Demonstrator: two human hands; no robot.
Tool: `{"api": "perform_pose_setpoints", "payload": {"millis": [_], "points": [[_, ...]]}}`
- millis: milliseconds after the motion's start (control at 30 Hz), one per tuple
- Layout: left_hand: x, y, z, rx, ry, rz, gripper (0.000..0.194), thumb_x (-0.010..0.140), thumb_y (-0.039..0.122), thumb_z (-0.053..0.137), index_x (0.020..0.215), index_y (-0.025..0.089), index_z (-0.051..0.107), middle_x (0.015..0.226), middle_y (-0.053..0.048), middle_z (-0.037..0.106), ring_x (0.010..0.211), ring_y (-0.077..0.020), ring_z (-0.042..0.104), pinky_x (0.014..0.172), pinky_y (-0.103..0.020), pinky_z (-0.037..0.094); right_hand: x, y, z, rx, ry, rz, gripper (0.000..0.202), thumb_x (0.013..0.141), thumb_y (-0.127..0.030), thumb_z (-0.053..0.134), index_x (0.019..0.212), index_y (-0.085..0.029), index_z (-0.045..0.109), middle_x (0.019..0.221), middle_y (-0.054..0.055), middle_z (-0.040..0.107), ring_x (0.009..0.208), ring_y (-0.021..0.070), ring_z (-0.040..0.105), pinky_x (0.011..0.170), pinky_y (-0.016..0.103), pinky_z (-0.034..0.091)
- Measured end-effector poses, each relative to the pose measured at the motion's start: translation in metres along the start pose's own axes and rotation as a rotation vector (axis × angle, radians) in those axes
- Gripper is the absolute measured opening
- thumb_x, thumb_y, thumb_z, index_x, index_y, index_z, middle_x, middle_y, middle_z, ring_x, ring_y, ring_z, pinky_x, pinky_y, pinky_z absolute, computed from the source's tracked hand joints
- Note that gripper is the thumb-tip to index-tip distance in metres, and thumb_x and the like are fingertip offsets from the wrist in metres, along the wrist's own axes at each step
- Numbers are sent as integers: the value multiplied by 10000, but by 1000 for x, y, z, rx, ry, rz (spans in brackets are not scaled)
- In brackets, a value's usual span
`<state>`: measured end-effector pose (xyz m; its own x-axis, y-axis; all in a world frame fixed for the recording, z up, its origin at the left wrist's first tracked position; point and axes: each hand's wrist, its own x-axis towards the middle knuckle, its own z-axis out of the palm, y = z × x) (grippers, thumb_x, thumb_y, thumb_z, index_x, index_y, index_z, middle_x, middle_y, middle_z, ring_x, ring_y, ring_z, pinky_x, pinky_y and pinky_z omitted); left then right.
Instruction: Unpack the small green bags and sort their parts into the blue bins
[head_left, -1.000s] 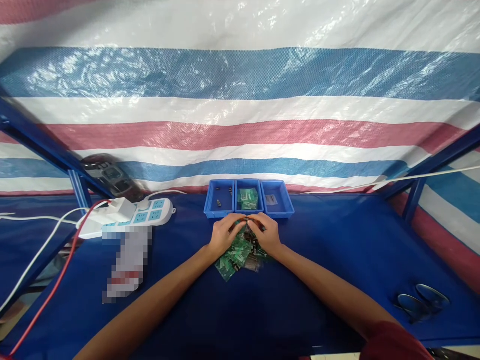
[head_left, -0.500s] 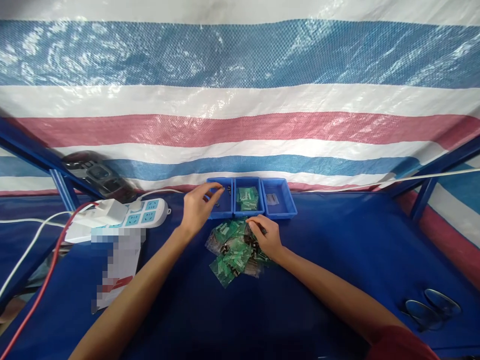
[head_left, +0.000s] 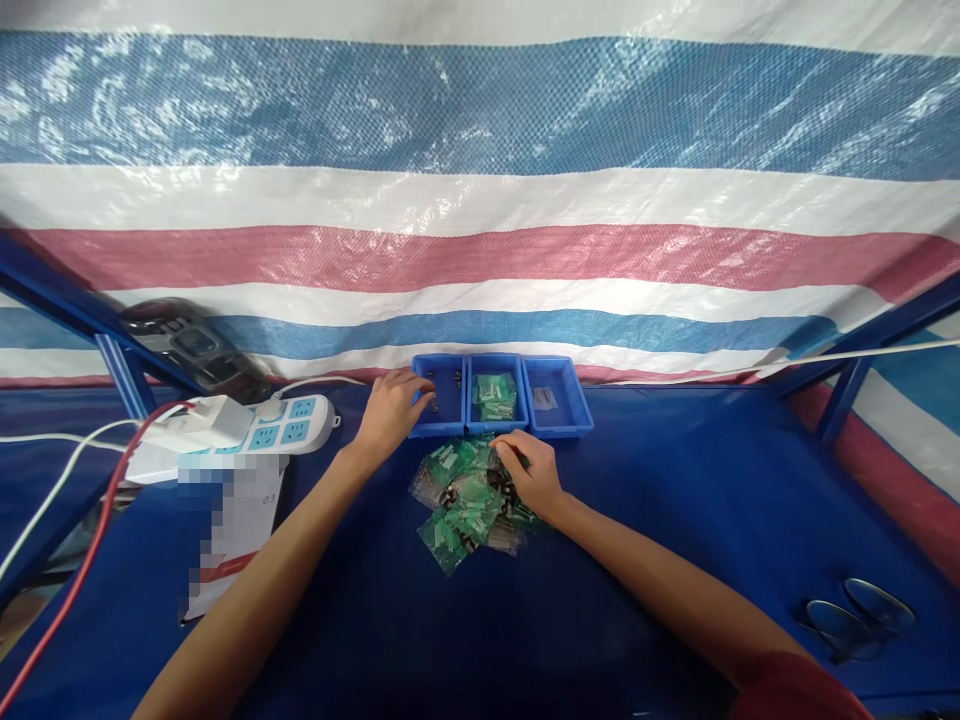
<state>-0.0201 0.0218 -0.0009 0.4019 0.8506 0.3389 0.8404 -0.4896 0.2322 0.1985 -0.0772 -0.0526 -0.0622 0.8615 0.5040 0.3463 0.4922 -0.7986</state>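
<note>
My left hand [head_left: 390, 412] reaches over the near-left edge of the left blue bin [head_left: 448, 420], its fingers bent and drawn toward the thumb. A few small dark pieces lie in that bin by the fingertips; whatever those fingers hold is too small to make out. My right hand [head_left: 531, 468] is closed in a pinch at the top right of a pile of small clear and green plastic packets [head_left: 472, 505]. What it pinches is hidden. Dark and silvery small parts show through the packets.
The middle blue bin [head_left: 493, 427] holds green packets, the right blue bin [head_left: 574, 410] a clear packet [head_left: 544, 398]. At left are a white power strip [head_left: 319, 425] with cables, a phone-like box [head_left: 262, 515] and a dark device [head_left: 199, 345]. Eyeglasses [head_left: 844, 630] lie at right.
My left hand has drawn back slightly to the left and down, its fingers curling in over the left bin. My right hand stays at the pile in its pinch.
</note>
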Motion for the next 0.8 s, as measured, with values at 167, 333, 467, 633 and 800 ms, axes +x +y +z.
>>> {"api": "perform_pose_setpoints", "payload": {"millis": [167,333,467,633,800], "points": [[-1,-4,-1,66,9,26,147,843,254,527,861,207,666,940,-66,680,931,-266,555,766,-372,382,0,0,0,1,-10,0,318,934,-352,402,865,-173,655,654,42,579,518,132,494,507,266,397],[-1,-10,1,76,-5,34,135,836,246,538,855,213,667,953,-61,679,949,-274,552,761,-376,375,0,0,0,5,-16,1,311,934,-343,404,864,-172,654,658,40,576,519,130,490,509,265,390],[-1,-10,1,66,-21,33,134,834,245,542,855,212,670,942,-59,680,952,-274,555,756,-373,373,0,1,1,14,-14,-5,311,934,-346,406,861,-170,653,655,38,571,521,130,488,510,264,387],[-2,-11,2,80,-35,44,129,829,255,554,858,214,673,940,-59,682,936,-272,558,756,-376,374,0,0,1,15,-12,2,316,932,-350,414,853,-168,659,656,37,575,519,128,489,511,263,392],[-2,-13,3,87,-61,56,149,835,270,546,875,213,678,950,-68,681,955,-276,557,782,-384,374,0,0,1,22,-14,2,318,932,-350,414,853,-164,659,650,36,564,516,125,479,507,260,383]]}}
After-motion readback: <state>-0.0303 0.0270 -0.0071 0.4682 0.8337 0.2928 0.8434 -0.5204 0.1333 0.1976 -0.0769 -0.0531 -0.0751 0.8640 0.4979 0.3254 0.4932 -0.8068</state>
